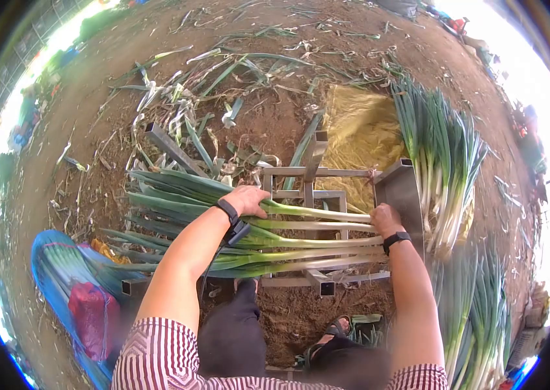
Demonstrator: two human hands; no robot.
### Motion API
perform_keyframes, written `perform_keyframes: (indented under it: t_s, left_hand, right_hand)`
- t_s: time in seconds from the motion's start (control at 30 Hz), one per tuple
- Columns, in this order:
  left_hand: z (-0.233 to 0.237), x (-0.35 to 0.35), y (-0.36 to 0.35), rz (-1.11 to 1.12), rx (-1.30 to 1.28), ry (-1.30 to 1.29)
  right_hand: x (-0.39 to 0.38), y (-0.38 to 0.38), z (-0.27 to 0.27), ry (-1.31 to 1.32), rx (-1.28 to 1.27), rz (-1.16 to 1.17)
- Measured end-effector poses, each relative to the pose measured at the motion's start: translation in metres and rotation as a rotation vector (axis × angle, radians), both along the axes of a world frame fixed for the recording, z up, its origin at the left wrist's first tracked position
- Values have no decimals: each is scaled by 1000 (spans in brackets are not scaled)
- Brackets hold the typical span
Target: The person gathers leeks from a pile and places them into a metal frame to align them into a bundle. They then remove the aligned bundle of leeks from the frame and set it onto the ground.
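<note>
Several long leeks [317,243] lie side by side across a metal frame [288,171], their white ends to the right and green leaves to the left. Over the uppermost stalks, where white turns to green, my left hand [249,200] is closed with the thumb pointing right. My right hand [387,219] has its fingers curled at the white ends, close to the frame's upright metal plate [402,192]. Its fingertips are partly hidden. Both wrists carry dark bands.
A yellow sheet [359,130] lies behind the frame. One leek pile [441,156] rests at the right, another [476,312] nearer me. A blue sheet [47,247] holding leeks and a red bundle [95,318] are at the left. Leaf scraps [177,97] litter the soil.
</note>
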State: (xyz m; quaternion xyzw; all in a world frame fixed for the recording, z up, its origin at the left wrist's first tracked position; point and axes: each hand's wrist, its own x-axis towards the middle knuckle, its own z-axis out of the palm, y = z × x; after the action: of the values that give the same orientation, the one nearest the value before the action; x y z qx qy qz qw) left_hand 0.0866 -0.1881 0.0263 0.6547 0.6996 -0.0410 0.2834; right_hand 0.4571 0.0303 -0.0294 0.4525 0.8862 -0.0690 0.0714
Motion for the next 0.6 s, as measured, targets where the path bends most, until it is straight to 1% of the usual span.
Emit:
perform_keyframes:
  t_s: [0.13, 0.23, 0.27, 0.37, 0.47, 0.6]
  left_hand:
    - [1, 7, -14, -37, -10, -8]
    - [4, 11, -22, -45, -20, 11]
    - [5, 14, -21, -51, -43, 32]
    - [2, 11, -21, -47, -26, 11]
    - [1, 7, -12, -38, -88, 10]
    - [0, 4, -3, 2, -124, -6]
  right_hand:
    - [5, 3, -8, -8, -46, -7]
    - [8, 2, -1, -33, -103, 79]
    - [1, -1, 11, -184, -148, 102]
    - [-23, -46, 49, -60, 39, 149]
    - [-38, -81, 52, 94, 24, 543]
    - [-46, -89, 35, 201, 204, 539]
